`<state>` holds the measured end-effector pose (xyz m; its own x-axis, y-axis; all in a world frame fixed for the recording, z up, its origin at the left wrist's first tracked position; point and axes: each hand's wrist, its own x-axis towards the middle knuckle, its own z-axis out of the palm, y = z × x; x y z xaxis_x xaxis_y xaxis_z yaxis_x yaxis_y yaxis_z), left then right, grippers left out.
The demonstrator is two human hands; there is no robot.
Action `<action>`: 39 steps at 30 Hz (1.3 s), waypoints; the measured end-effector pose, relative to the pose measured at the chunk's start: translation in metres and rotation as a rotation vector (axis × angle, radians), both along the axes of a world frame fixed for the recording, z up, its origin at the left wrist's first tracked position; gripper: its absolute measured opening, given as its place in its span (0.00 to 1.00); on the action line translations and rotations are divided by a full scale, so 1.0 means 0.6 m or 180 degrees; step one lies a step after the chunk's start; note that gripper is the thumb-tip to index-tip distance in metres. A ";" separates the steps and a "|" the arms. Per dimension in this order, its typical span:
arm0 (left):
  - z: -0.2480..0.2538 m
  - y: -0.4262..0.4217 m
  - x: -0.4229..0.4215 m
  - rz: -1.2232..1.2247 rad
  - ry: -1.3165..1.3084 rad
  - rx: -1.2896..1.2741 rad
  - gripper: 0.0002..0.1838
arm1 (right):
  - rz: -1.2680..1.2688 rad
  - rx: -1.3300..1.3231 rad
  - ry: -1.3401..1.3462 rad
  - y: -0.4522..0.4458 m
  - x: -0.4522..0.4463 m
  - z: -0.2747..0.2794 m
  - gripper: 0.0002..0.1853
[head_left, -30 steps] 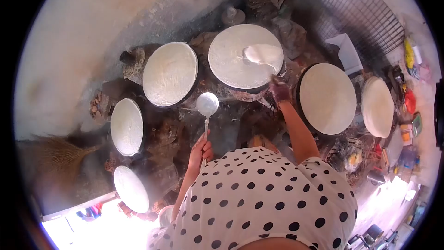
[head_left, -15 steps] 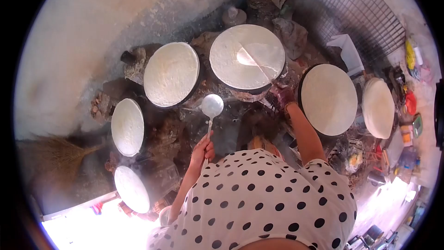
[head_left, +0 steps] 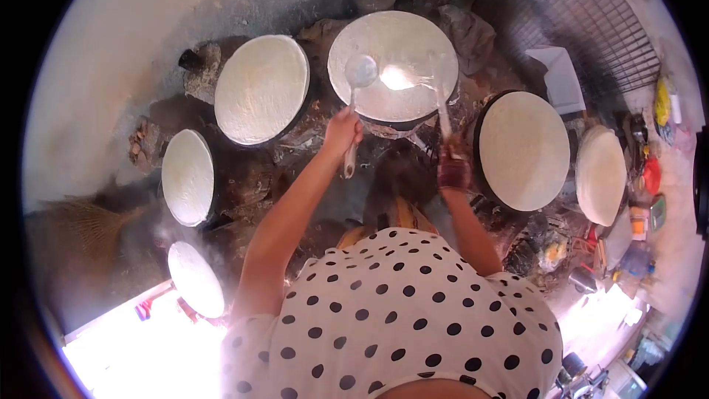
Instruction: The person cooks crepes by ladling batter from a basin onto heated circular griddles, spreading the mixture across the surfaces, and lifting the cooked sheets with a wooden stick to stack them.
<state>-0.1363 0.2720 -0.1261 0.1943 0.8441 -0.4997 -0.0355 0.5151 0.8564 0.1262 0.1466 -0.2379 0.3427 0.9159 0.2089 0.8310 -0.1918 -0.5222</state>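
Note:
My left hand (head_left: 343,131) is closed round the handle of a metal ladle (head_left: 361,71). The ladle's bowl is over the left part of the middle round griddle (head_left: 395,37), whose top carries a pale, wet-looking layer of batter with a bright shine at its centre. My right hand (head_left: 453,168), in a dark red glove, grips a long thin spreader (head_left: 442,100). Its blade reaches over the right side of that same griddle; whether it touches the batter I cannot tell.
Batter-covered griddles stand at left (head_left: 262,90), farther left (head_left: 187,177) and lower left (head_left: 196,279). On the right are another coated griddle (head_left: 524,151) and a stack of thin round flatbreads (head_left: 600,176). A straw broom (head_left: 96,229) leans by the left wall; a wire rack (head_left: 583,15) stands back right.
My left hand has carried the ladle forward and up over the middle griddle. The spreader has swung from a slant across the batter to nearly upright on the right, and my right hand is lower.

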 end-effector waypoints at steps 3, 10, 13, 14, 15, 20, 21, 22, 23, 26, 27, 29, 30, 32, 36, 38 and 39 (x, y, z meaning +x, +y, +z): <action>-0.008 0.010 0.050 0.0117 0.0119 0.0089 0.09 | 0.0883 -0.0453 -0.0773 0.033 -0.097 -0.059 0.18; 0.092 -0.039 -0.028 0.0680 -0.1931 -0.0648 0.12 | 0.0137 -0.0720 0.3323 0.084 -0.061 0.082 0.17; 0.104 -0.044 -0.080 0.0409 -0.1459 -0.0200 0.16 | -0.0020 -0.0591 0.1710 0.108 -0.055 0.025 0.23; 0.101 -0.036 -0.089 0.0261 -0.1342 -0.0211 0.17 | 0.0003 -0.0574 0.1700 0.117 -0.065 0.028 0.23; 0.098 -0.025 -0.097 0.0355 -0.1427 -0.0469 0.14 | 0.0709 -0.0725 0.1748 0.128 -0.076 0.030 0.24; 0.086 0.029 -0.111 0.0453 -0.1308 -0.0998 0.08 | -0.0844 -0.1263 0.1035 0.102 -0.046 0.077 0.22; 0.081 0.042 -0.109 0.0284 -0.1051 -0.0904 0.06 | -0.0184 -0.1090 0.0358 0.066 -0.037 0.064 0.22; 0.075 0.060 -0.106 0.0103 -0.0792 -0.0812 0.05 | 0.0505 -0.0843 -0.0018 0.030 -0.031 0.050 0.22; 0.071 0.082 -0.104 -0.0056 -0.0850 -0.0784 0.07 | 0.1163 -0.0536 -0.0401 -0.006 -0.026 0.036 0.21; 0.038 0.149 -0.081 0.0052 -0.0823 -0.0476 0.06 | 0.1646 -0.0235 -0.0349 -0.034 -0.033 0.069 0.21; 0.030 0.169 -0.071 0.0089 -0.0834 -0.0479 0.06 | 0.1396 -0.0257 -0.0243 -0.025 -0.036 0.094 0.20; 0.013 0.193 -0.047 0.0208 -0.0408 -0.0051 0.06 | 0.0992 -0.0294 -0.0253 0.025 -0.035 0.124 0.20; 0.002 0.205 -0.035 0.0212 -0.0414 -0.0080 0.06 | 0.0535 -0.0308 -0.0257 0.055 -0.036 0.134 0.20; -0.022 0.228 -0.012 0.0551 -0.0229 -0.0101 0.07 | 0.0654 -0.0502 -0.0343 0.118 -0.043 0.145 0.21; 0.008 0.217 -0.001 0.0870 -0.0395 -0.0277 0.08 | 0.0895 -0.0844 -0.0652 0.159 -0.043 0.172 0.19; 0.030 0.198 -0.061 0.0688 -0.1198 -0.0467 0.06 | 0.0907 -0.1200 -0.0452 0.162 -0.027 0.189 0.19; 0.042 0.178 -0.086 0.0433 -0.1987 -0.0671 0.06 | 0.0807 -0.0694 -0.0211 0.160 -0.007 0.151 0.19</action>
